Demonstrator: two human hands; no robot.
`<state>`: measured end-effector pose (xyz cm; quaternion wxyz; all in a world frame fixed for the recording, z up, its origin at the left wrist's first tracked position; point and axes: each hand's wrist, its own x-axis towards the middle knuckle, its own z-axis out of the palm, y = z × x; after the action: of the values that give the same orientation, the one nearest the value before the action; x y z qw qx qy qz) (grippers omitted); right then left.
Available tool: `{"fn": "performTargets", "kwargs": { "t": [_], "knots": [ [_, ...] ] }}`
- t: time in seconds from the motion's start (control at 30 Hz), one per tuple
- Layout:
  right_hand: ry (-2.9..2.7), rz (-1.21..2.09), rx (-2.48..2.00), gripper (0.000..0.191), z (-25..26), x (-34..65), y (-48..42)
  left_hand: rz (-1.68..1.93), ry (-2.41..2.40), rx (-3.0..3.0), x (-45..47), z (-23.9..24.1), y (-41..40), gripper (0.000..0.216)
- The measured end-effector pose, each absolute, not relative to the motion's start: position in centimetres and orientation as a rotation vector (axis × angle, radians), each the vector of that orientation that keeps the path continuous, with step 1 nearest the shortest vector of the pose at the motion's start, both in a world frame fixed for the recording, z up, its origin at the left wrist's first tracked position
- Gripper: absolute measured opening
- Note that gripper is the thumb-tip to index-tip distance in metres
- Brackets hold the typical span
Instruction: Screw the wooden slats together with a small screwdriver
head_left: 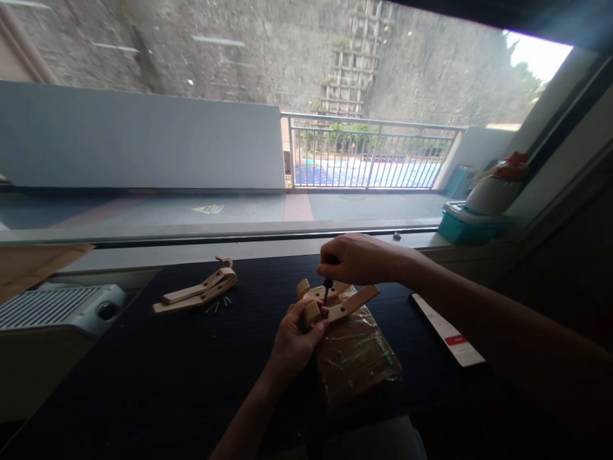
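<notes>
My right hand (347,259) is wrapped round the handle of a screwdriver (327,285), whose shaft points down at a curved wooden hook (352,305). The fingers of my left hand (297,335) grip the rounded end of that hook, close to the screwdriver's tip. A second wooden hook (304,289) lies just behind it. Both rest on a parcel wrapped in brown tape (357,358). Whether a screw sits under the tip is too small to tell.
Two more wooden hooks (201,292) lie on the left of the black table (182,377), with several screws (219,305) beside them. A white and red box (450,332) lies at the right. A teal container (472,220) stands on the sill below the window.
</notes>
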<state>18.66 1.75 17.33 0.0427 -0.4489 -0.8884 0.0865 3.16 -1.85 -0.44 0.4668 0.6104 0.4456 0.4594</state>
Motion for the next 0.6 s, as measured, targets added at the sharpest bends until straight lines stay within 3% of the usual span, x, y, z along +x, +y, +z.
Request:
{"fn": "performTargets", "kwargs": {
  "t": [0.2,0.37,0.6],
  "knots": [
    [-2.381,0.329,-1.411,0.029,16.6,21.9,0.3,1.167,1.043,1.554,2.8,-0.3,-1.9,0.04],
    [-1.962,0.653,-1.217,0.029,12.6,23.8,2.4,1.093,0.999,1.526,2.2,1.4,0.8,0.045],
    [-1.901,0.597,-1.103,0.029,10.9,22.9,4.6,0.921,0.832,1.425,2.3,2.8,4.1,0.037]
  ]
}}
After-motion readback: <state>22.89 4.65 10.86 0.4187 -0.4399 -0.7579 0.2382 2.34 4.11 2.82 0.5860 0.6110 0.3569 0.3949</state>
